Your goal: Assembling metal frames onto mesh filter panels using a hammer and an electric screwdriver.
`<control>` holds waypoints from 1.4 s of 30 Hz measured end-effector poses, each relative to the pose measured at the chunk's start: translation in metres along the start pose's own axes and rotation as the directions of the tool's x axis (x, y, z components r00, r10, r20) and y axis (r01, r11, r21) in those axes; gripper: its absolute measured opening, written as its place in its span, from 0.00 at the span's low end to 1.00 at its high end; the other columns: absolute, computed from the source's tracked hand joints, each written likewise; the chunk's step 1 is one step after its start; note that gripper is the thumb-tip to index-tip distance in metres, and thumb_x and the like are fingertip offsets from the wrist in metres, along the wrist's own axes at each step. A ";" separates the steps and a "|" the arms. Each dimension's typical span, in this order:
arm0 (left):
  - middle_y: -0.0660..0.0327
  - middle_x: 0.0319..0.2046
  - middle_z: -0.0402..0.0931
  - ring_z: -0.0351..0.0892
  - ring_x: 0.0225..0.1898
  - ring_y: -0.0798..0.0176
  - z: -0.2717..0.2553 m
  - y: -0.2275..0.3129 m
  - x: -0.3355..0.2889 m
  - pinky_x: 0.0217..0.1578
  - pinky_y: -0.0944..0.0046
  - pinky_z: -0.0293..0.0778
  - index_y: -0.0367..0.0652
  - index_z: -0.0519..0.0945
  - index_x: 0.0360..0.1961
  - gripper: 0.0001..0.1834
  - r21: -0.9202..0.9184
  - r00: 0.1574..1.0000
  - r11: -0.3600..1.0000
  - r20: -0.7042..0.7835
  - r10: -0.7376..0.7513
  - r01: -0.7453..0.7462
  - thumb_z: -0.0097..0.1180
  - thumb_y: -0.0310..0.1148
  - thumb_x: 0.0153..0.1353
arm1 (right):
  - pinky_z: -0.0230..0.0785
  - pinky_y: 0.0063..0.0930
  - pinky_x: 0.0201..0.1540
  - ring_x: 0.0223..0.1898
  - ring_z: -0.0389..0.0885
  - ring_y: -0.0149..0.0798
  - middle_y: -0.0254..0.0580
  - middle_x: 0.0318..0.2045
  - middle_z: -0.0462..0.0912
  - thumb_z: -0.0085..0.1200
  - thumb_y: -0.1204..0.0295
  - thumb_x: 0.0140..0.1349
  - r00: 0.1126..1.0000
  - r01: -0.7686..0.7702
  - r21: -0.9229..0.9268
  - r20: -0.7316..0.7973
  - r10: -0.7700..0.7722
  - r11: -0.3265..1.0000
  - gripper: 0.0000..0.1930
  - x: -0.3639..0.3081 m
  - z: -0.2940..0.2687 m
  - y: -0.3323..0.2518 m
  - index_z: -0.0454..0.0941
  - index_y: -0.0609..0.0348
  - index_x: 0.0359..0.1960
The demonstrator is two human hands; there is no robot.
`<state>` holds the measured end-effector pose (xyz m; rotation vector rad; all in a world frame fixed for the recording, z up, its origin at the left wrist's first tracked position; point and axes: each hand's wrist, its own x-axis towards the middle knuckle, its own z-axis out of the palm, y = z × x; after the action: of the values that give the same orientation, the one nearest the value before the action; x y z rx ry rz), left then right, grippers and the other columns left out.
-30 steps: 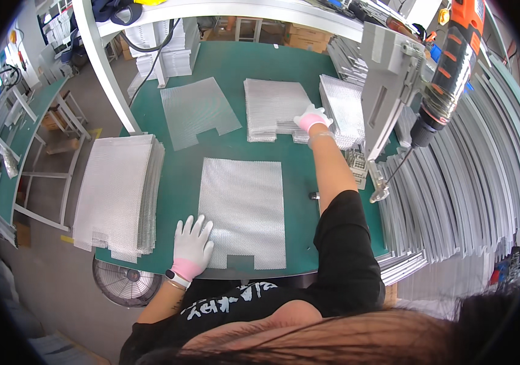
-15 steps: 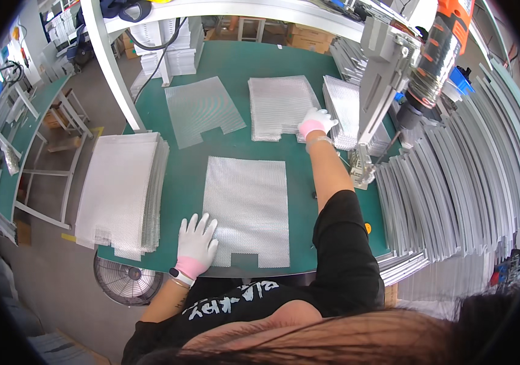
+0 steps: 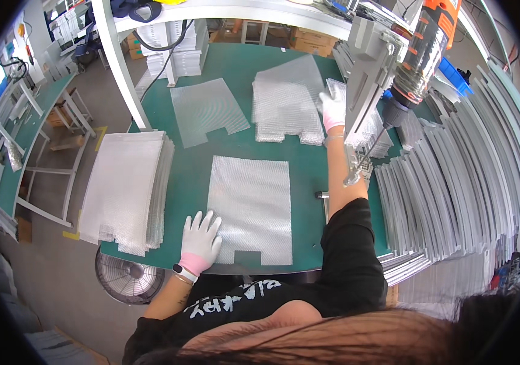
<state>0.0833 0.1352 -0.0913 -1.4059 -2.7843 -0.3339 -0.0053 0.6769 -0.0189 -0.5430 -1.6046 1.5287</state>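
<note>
My left hand (image 3: 201, 238), in a white glove with a pink cuff, rests flat with fingers spread on the lower left edge of a silvery mesh sheet (image 3: 251, 207). That sheet lies before me, its notch toward the near edge. Farther off, my right hand (image 3: 333, 109), gloved alike, is closed at the right edge of a thin mesh sheet (image 3: 296, 70) that sits askew over a stack of notched mesh sheets (image 3: 287, 115). Its fingertips are partly hidden. Another single mesh sheet (image 3: 208, 112) lies to the left of that stack.
A tall stack of sheets (image 3: 123, 188) stands at the table's left edge. An orange power drill (image 3: 421, 58) on a grey stand (image 3: 366, 73) overhangs the right side, beside my right forearm. Many curved-looking grey panels (image 3: 454, 188) line the right. A floor fan (image 3: 129, 277) stands below left.
My right hand has moved farther away and slightly right from the stack's near right corner. The top sheet there has turned askew, toward the far side. My left hand stays on its sheet.
</note>
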 end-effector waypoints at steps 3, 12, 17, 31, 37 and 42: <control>0.52 0.67 0.64 0.60 0.69 0.43 0.000 -0.001 -0.004 0.70 0.40 0.51 0.46 0.71 0.65 0.29 0.013 1.000 1.000 -0.010 -0.003 0.003 0.49 0.43 0.64 | 0.76 0.26 0.40 0.39 0.80 0.31 0.46 0.52 0.81 0.51 0.81 0.63 0.980 -0.015 -0.224 0.191 0.059 0.975 0.37 -0.011 0.005 -0.016 0.55 0.54 0.75; 0.52 0.68 0.63 0.58 0.70 0.43 0.012 -0.005 -0.003 0.70 0.40 0.49 0.47 0.69 0.66 0.30 0.039 0.999 0.999 -0.034 0.034 -0.032 0.49 0.45 0.64 | 0.72 0.29 0.54 0.38 0.76 0.29 0.43 0.59 0.76 0.47 0.83 0.64 0.952 0.223 0.274 0.145 -0.270 0.935 0.27 -0.041 -0.011 -0.048 0.64 0.61 0.67; 0.51 0.69 0.63 0.56 0.71 0.43 0.023 -0.012 -0.005 0.72 0.41 0.47 0.49 0.69 0.67 0.32 -0.046 0.999 0.998 0.002 -0.034 0.034 0.53 0.47 0.62 | 0.72 0.30 0.54 0.44 0.76 0.33 0.42 0.55 0.77 0.52 0.78 0.64 0.973 -0.047 0.659 0.201 -0.115 0.750 0.21 -0.134 -0.020 -0.056 0.71 0.64 0.60; 0.47 0.52 0.77 0.78 0.51 0.56 -0.011 0.029 -0.020 0.54 0.58 0.72 0.31 0.64 0.67 0.33 -0.980 0.890 0.197 -0.098 -0.445 -0.009 0.56 0.37 0.65 | 0.70 0.31 0.56 0.38 0.76 0.28 0.36 0.42 0.80 0.54 0.80 0.65 0.962 -0.121 0.183 0.262 0.071 0.976 0.21 -0.414 -0.071 -0.049 0.72 0.64 0.60; 0.55 0.33 0.80 0.80 0.31 0.54 -0.024 0.047 -0.030 0.35 0.58 0.77 0.33 0.58 0.70 0.45 -0.559 0.895 0.765 -0.088 -0.437 0.319 0.66 0.36 0.56 | 0.72 0.20 0.35 0.23 0.73 0.28 0.46 0.46 0.82 0.63 0.75 0.55 0.955 0.188 -0.586 0.296 -0.008 0.788 0.24 -0.431 -0.048 -0.077 0.78 0.63 0.56; 0.48 0.41 0.80 0.82 0.38 0.46 -0.011 0.039 -0.022 0.40 0.54 0.78 0.33 0.56 0.71 0.46 -0.451 0.900 0.812 -0.040 -0.434 0.371 0.65 0.39 0.57 | 0.71 0.21 0.34 0.22 0.71 0.28 0.44 0.46 0.82 0.62 0.75 0.55 0.951 0.244 -0.628 0.303 -0.056 0.739 0.24 -0.431 -0.047 -0.058 0.78 0.64 0.55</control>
<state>0.1269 0.1380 -0.0749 -0.7505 -2.9800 -1.0759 0.2862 0.3577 -0.0836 -0.5735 -2.3610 0.8943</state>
